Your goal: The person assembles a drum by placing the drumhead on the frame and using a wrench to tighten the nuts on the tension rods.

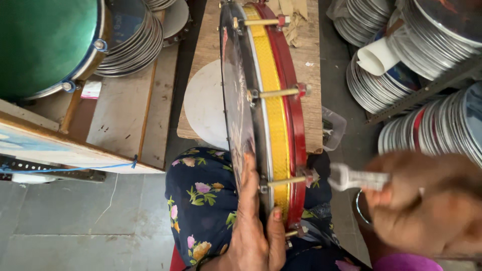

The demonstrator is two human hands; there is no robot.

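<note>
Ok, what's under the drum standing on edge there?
The drum stands on a wooden board, with a white round disc lying flat and passing beneath it. Its near end rests over the floral-clothed lap. The disc's right part and the contact points are covered.

Soft daylight, right hand (432, 206) motion-blurred

Single head camera, looking steeply down, close over lap, workbench (306, 75) ahead.

drum (271, 110) on lap, wrench (354, 179) right
</note>
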